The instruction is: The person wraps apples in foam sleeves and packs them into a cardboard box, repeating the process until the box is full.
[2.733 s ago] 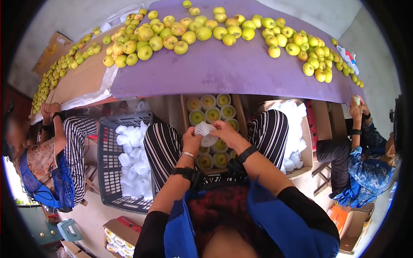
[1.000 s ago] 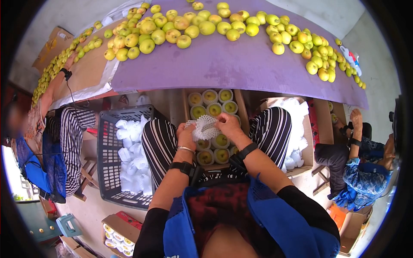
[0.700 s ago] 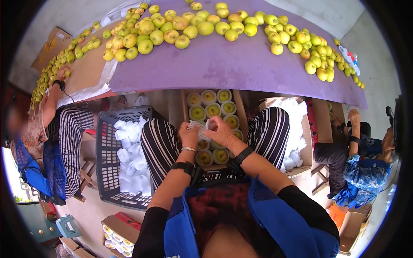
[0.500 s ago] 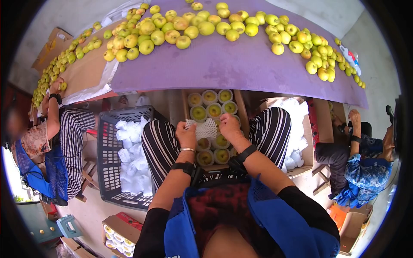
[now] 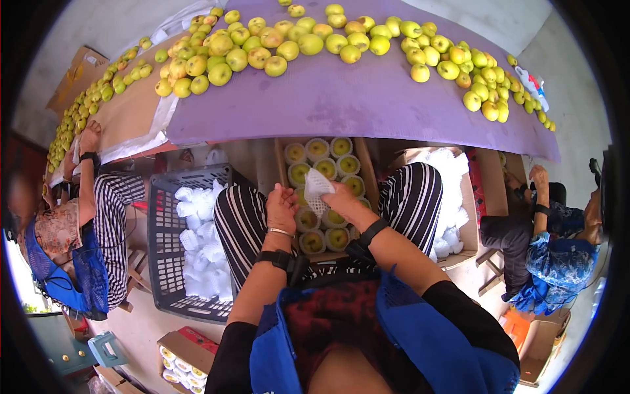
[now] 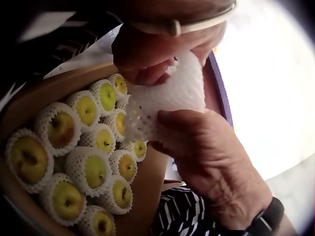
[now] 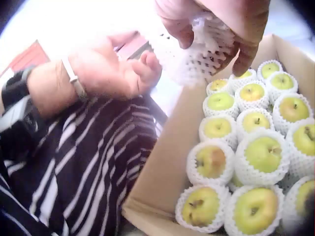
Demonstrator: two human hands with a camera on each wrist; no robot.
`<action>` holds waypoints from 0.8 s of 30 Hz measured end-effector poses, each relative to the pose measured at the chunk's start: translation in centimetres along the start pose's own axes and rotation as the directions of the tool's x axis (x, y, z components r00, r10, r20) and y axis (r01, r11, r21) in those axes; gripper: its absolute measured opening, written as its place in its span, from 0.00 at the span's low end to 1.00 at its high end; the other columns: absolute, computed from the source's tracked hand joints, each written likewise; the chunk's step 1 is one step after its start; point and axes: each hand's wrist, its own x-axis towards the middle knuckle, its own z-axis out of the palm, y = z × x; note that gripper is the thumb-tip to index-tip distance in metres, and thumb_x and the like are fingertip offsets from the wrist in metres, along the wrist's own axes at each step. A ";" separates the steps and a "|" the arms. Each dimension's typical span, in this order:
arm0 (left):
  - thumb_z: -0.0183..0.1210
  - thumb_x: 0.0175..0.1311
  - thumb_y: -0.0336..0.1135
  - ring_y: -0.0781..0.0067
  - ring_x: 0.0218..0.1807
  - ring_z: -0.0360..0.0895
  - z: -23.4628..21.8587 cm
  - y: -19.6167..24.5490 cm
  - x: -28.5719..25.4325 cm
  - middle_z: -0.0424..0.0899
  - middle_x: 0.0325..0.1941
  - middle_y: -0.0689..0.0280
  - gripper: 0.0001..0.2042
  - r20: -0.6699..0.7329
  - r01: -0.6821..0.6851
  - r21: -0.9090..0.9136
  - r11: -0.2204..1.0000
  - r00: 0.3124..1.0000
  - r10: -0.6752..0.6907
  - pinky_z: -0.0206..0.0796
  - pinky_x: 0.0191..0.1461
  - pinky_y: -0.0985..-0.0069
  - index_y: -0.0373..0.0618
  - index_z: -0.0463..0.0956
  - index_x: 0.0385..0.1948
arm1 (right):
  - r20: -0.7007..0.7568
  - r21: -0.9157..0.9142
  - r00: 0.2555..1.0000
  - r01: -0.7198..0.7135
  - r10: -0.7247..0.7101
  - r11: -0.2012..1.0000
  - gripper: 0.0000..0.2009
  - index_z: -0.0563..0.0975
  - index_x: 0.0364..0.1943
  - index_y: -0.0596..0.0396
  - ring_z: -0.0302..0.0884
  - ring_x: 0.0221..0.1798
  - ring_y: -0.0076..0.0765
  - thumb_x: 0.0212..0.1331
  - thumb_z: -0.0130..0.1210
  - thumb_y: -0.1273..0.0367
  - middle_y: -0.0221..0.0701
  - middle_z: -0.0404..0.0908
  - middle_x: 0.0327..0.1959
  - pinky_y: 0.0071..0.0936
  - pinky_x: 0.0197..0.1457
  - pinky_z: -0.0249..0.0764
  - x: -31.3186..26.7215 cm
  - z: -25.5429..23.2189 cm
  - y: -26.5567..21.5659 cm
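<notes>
A white foam net sleeve (image 5: 317, 184) hangs from my right hand (image 5: 348, 202), pinched between thumb and fingers. In the right wrist view the sleeve (image 7: 197, 54) looks limp and thin. My left hand (image 5: 282, 209) is close beside it, palm turned up with the fingers loosely bent. Seen from the right wrist, that left hand (image 7: 113, 73) holds nothing, its fingertips right by the sleeve's edge. Under both hands stands a cardboard box (image 7: 162, 172) with rows of yellow-green apples (image 7: 263, 155), each seated in its own white foam net.
On my left is a dark plastic crate (image 5: 157, 262) with many foam nets (image 5: 200, 236); more nets (image 5: 446, 203) fill a box on my right. Loose apples (image 5: 308, 44) lie across the purple-covered table (image 5: 295, 108) ahead. Other people sit at both sides.
Both hands were at the foam net, stretching it wide and handling it. Now the left hand has let go and turned palm up, while the right holds the net gathered narrower.
</notes>
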 end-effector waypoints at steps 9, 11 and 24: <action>0.54 0.51 0.29 0.61 0.49 0.69 1.1 -0.7 -0.4 0.73 0.45 0.58 0.19 0.508 0.163 -0.008 0.987 0.850 -0.136 0.58 0.55 0.64 0.36 0.64 0.46 | 0.455 0.468 0.872 -0.407 0.181 0.785 0.15 0.72 0.41 0.55 0.71 0.34 0.27 0.45 0.54 0.69 0.28 0.74 0.32 0.26 0.32 0.70 -1.2 -0.5 -1.4; 0.54 0.51 0.28 0.60 0.48 0.70 0.9 -1.0 0.0 0.73 0.43 0.57 0.18 0.437 0.130 -0.066 0.989 0.895 -0.089 0.59 0.54 0.64 0.35 0.64 0.46 | 0.515 0.334 0.826 -0.439 0.228 0.834 0.16 0.72 0.40 0.54 0.70 0.34 0.28 0.45 0.54 0.67 0.28 0.73 0.32 0.27 0.31 0.69 -1.3 -0.5 -1.2; 0.51 0.54 0.30 0.68 0.28 0.68 3.0 -0.9 -2.2 0.69 0.24 0.62 0.09 0.552 -0.007 -0.114 0.993 0.831 0.070 0.64 0.37 0.69 0.40 0.66 0.37 | 0.563 0.268 0.748 -0.568 0.352 0.778 0.14 0.70 0.37 0.52 0.67 0.19 0.24 0.43 0.54 0.69 0.26 0.71 0.19 0.21 0.17 0.62 -1.7 0.1 -1.5</action>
